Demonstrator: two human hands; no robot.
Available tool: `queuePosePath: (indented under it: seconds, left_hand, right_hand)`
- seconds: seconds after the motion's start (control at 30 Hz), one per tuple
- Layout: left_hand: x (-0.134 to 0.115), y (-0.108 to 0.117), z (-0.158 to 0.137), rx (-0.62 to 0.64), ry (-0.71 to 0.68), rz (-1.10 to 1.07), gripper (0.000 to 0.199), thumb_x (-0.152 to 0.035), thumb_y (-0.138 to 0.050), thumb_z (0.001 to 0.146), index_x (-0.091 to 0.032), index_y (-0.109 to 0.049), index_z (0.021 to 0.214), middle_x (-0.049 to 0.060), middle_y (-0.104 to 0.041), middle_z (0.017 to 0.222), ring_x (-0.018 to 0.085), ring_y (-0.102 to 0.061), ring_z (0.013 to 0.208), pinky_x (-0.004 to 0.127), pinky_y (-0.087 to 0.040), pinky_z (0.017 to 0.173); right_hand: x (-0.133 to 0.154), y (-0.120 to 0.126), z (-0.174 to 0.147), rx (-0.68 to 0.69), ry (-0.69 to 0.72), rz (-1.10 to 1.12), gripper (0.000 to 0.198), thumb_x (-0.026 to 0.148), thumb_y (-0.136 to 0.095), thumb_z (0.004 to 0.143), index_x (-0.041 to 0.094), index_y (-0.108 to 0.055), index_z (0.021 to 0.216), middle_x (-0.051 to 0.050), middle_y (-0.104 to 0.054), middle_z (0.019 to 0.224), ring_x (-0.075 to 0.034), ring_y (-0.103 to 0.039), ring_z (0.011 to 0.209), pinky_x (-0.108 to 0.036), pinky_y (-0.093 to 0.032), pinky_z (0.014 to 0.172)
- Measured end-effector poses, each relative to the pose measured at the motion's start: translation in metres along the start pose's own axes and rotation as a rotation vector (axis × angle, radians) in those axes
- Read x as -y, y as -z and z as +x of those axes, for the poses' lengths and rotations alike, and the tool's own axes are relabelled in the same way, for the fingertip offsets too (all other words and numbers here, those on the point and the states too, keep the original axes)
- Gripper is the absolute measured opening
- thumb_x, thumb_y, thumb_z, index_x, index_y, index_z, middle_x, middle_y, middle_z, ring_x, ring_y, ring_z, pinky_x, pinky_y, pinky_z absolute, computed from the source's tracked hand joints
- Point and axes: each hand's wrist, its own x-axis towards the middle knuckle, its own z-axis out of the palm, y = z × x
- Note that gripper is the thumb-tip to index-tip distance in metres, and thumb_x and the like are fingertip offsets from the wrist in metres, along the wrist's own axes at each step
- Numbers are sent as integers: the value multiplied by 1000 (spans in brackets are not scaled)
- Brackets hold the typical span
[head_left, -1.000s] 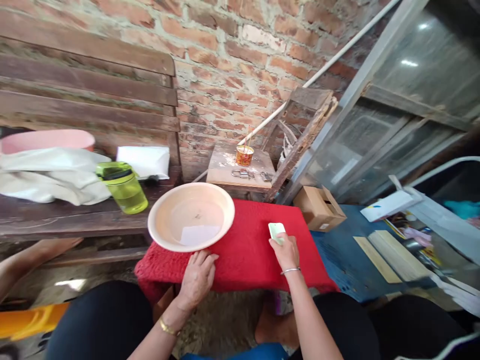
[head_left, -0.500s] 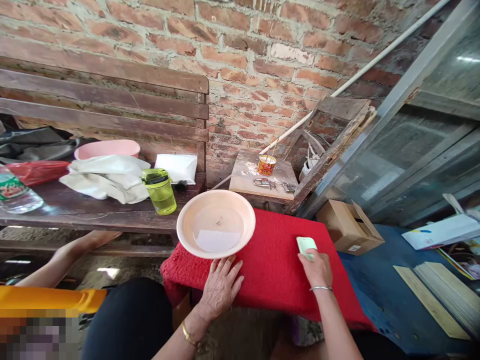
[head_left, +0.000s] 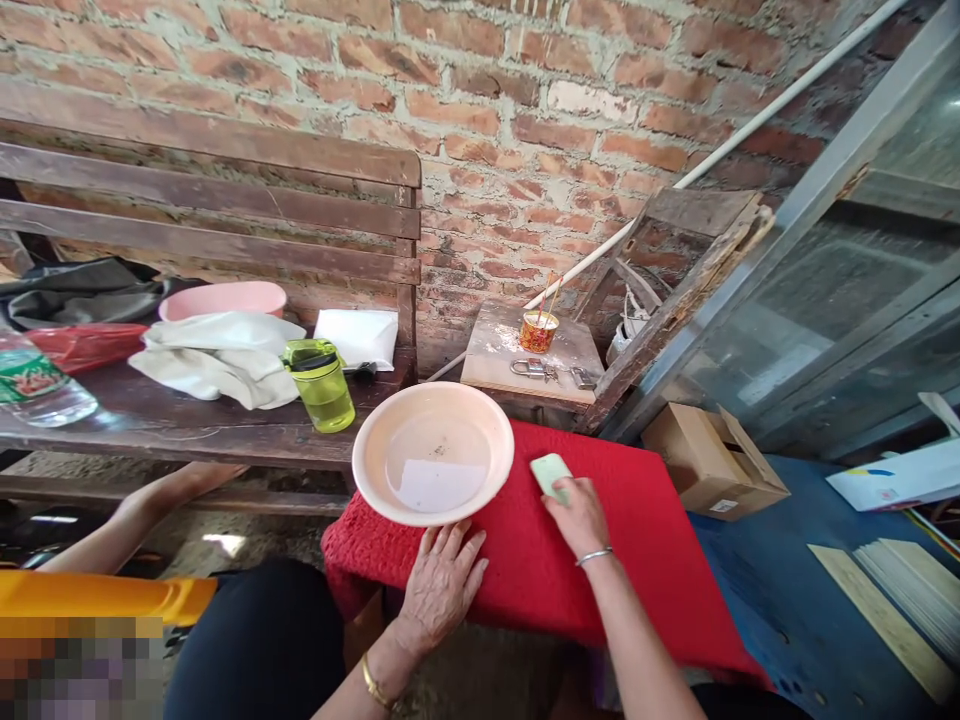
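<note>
My left hand lies palm down with its fingers stretched out on the red cloth, fingertips at the near rim of the basin. The round cream basin holds shallow, clear water with some dark specks at the bottom. To its right, my right hand is closed on a pale green, rounded block held against the cloth. Whether the block is a bar of soap or the back of a brush I cannot tell; its underside is hidden.
A green drink bottle, a white cloth and a pink basin stand on the wooden bench. Behind are a small table with padlocks and a cup. A cardboard box sits right. Another person's leg shows left.
My right hand has moved left across the red cloth, bringing the pale green block nearer the basin. My left hand stays in place.
</note>
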Motion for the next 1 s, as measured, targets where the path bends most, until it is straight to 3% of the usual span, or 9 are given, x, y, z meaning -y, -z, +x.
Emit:
queuePosePath:
  seconds: [0.1, 0.2, 0.4, 0.5, 0.7, 0.77, 0.87, 1.0]
  left_hand:
    - [-2, -2, -1, 0, 14, 4, 27, -29, -52, 97, -27, -67, 120, 7, -67, 122, 25, -60, 114, 45, -38, 106]
    - [-4, -2, 0, -8, 32, -3, 27, -31, -50, 98, -28, -67, 120, 7, -67, 122, 26, -60, 114, 46, -37, 105]
    - [-4, 1, 2, -34, 42, -13, 27, -33, -47, 100, -28, -67, 117, 5, -68, 121, 24, -61, 112, 44, -34, 106]
    - [-4, 0, 2, -35, 39, -21, 27, -34, -46, 101, -28, -68, 116, 5, -68, 120, 25, -61, 111, 45, -34, 106]
    - [-6, -2, -2, -26, 74, -17, 28, -34, -45, 101, -31, -68, 116, 4, -68, 121, 24, -62, 109, 44, -36, 104]
    - [-6, -2, -1, -28, 84, -24, 27, -35, -45, 101, -31, -68, 115, 3, -68, 120, 23, -62, 107, 43, -37, 103]
    - [-6, -2, -1, -32, 87, -15, 27, -34, -46, 101, -31, -68, 114, 3, -69, 119, 22, -62, 106, 42, -37, 103]
    - [-4, -2, -2, -30, 55, 15, 26, -32, -47, 100, -31, -69, 114, 3, -68, 119, 22, -61, 109, 42, -34, 106]
  right_hand:
    - [-46, 37, 14, -84, -165, -58, 16, 37, -66, 75, 25, -71, 85, -4, -57, 82, -24, -58, 81, -35, -47, 77]
    - [-56, 46, 19, -126, -230, -64, 25, 41, -61, 78, 22, -71, 90, -6, -57, 78, -27, -57, 79, -38, -47, 72]
    - [19, -24, 10, -24, 24, 71, 23, 41, -66, 78, 27, -72, 94, -3, -60, 96, -19, -60, 91, -28, -47, 83]
    - [28, -37, 11, 6, 83, 87, 19, 37, -69, 75, 28, -72, 92, -2, -60, 96, -18, -60, 90, -27, -46, 83]
    - [-43, 16, 34, -134, -123, -4, 20, 39, -63, 75, 23, -69, 85, -5, -56, 77, -27, -55, 89, -37, -45, 77]
    - [-53, 26, 41, -177, -164, -23, 22, 41, -61, 75, 22, -68, 85, -6, -56, 74, -30, -54, 90, -38, -43, 74]
    - [-32, 10, 48, -166, -74, 7, 26, 44, -61, 78, 23, -69, 91, -7, -60, 83, -28, -54, 94, -37, -44, 78]
    - [29, -42, 54, -58, 130, 86, 20, 38, -65, 80, 26, -70, 95, -5, -60, 97, -22, -57, 94, -31, -46, 82]
